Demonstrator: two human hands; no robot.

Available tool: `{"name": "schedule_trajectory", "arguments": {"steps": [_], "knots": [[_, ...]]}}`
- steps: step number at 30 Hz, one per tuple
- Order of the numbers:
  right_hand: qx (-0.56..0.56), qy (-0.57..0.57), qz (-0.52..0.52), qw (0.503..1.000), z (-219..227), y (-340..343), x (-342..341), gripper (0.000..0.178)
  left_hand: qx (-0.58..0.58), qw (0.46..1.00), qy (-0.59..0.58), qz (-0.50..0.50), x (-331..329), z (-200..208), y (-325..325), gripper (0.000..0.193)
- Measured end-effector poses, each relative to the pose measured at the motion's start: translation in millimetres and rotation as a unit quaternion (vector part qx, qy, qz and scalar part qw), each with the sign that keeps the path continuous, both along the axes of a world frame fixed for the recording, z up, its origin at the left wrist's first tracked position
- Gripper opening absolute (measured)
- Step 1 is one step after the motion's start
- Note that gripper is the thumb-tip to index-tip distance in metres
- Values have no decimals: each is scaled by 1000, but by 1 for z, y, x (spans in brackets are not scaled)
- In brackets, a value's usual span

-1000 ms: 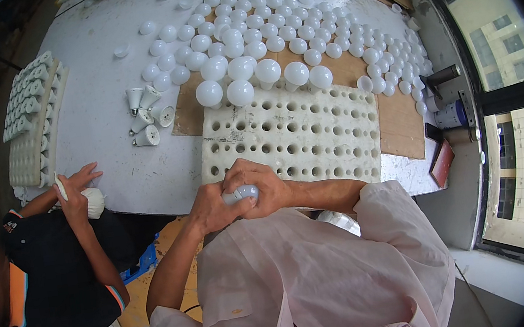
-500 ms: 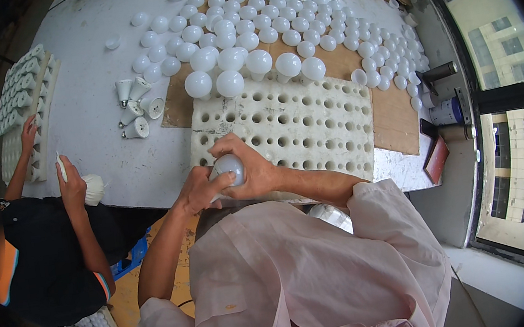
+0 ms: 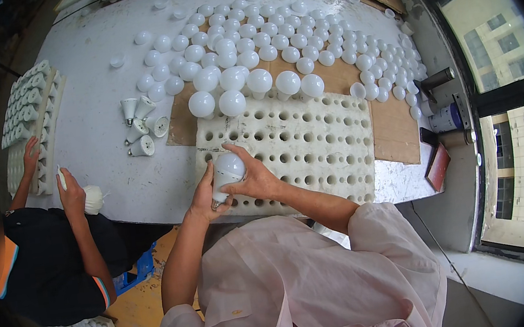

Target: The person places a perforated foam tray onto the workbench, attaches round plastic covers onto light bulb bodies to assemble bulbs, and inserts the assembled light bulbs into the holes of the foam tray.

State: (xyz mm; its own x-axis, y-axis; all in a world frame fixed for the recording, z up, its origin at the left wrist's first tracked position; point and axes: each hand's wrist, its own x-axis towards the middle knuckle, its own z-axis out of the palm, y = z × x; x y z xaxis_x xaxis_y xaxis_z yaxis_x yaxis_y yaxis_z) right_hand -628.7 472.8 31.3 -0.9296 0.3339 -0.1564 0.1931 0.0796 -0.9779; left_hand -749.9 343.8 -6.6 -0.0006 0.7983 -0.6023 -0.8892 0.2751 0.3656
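Observation:
A light bulb (image 3: 227, 171) with a milky round dome and white body is held between my two hands, its metal screw base pointing down toward me. My left hand (image 3: 204, 195) wraps the bulb's body from the left. On the other side my right hand (image 3: 254, 176) grips it near the dome, thumb across the body. Both hands are over the front left of a white foam tray (image 3: 311, 138) full of round holes. Several finished-looking bulbs (image 3: 232, 102) with domes stand along the tray's far edge.
Many loose white domes (image 3: 297, 25) cover the table beyond, partly on cardboard (image 3: 395, 127). Several bulb bodies without domes (image 3: 138, 129) lie to the left. A co-worker (image 3: 57, 254) sits at the left, holding a white object beside a rack of white parts (image 3: 26, 104). A window (image 3: 503, 101) is at right.
The bulb has tipped from dome-toward-me to lying along my palms, so its body and screw base now show. My view has shifted slightly, revealing more racks at the table's far edge.

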Motion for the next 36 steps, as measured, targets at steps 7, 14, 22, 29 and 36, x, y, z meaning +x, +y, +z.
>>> {"name": "schedule_trajectory", "arguments": {"steps": [7,14,22,29,36], "knots": [[-57,14,-29,998,-10,-5,2,92,54,988,-145,20,5,-19,-2,65],[3,12,-112,994,-25,0,5,88,-16,999,32,-7,12,-32,-5,69],[413,162,-282,850,-55,115,-12,82,-131,946,288,76,-40,-50,-31,43],[466,67,-289,833,-36,110,-24,62,-180,737,631,162,-113,-109,-69,33],[322,100,-91,937,49,88,-148,33,-240,491,837,10,-180,-107,-59,59]]}}
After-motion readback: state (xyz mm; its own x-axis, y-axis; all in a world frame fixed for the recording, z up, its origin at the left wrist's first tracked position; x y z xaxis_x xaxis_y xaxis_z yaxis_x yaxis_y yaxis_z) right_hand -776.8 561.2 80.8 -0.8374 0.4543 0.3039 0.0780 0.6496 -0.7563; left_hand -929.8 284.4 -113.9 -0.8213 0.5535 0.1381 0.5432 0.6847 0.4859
